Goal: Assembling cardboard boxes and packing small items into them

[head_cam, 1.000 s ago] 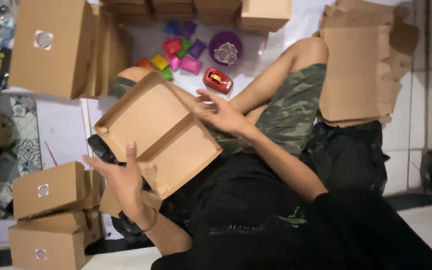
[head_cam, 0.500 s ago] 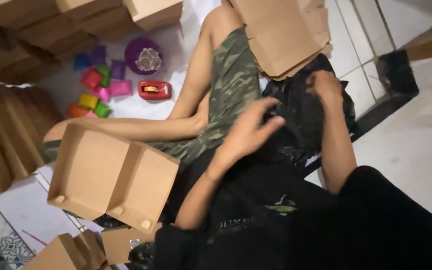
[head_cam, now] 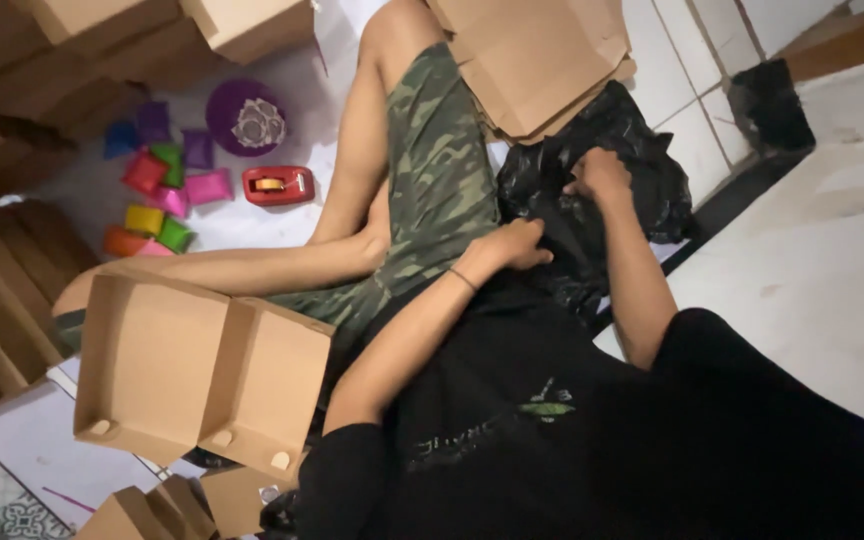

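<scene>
My left hand [head_cam: 518, 245] and my right hand [head_cam: 600, 173] both rest on a crumpled black plastic bag [head_cam: 642, 160] beside my thigh in camouflage shorts. The fingers of each hand are curled into the plastic. An open brown cardboard box [head_cam: 192, 372], lid folded out flat, lies on my bent leg to the left, with no hand on it. What the bag holds is hidden.
A stack of flat cardboard blanks [head_cam: 537, 55] lies just beyond the bag. A red tape dispenser [head_cam: 278, 185], small coloured packets [head_cam: 162, 195] and a purple round lid [head_cam: 246, 117] sit on the floor. Folded boxes [head_cam: 102, 25] are piled at the far left, and white tiled floor [head_cam: 812, 250] lies to the right.
Both hands have let go of the open cardboard box, which now rests on my leg. They moved right to the black bag, and my view swung right with them.
</scene>
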